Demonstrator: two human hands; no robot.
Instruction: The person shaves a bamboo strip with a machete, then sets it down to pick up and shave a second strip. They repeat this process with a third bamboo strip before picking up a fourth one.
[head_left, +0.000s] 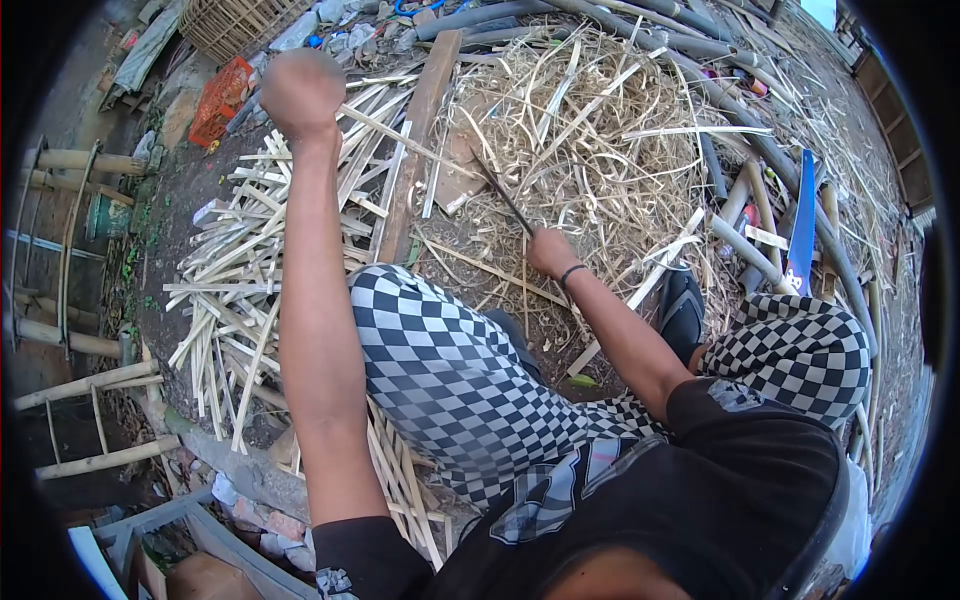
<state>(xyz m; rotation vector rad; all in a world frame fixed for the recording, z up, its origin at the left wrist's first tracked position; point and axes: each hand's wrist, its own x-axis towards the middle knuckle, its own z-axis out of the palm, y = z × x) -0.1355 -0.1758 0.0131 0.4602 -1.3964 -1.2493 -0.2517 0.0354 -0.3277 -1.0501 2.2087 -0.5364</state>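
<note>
My left hand (302,95), its fingers blurred, is raised at the upper left, closed on one end of a pale bamboo strip (405,140). The strip slants down to the right, over a brown wooden plank (420,140), towards a flat board (458,180). In my right hand (550,253), the fingers are wrapped round the handle of a long dark knife (505,195). Its blade points up and left, its tip near the free end of the strip. Curly bamboo shavings (600,150) lie heaped beyond my right hand.
Many cut strips (230,300) are piled at the left, beside an orange crate (221,103). A blue saw blade (803,225) stands at the right near dark poles (770,150). My checkered knees and a sandal (682,305) are close below the hands. Bamboo frames (90,345) stand far left.
</note>
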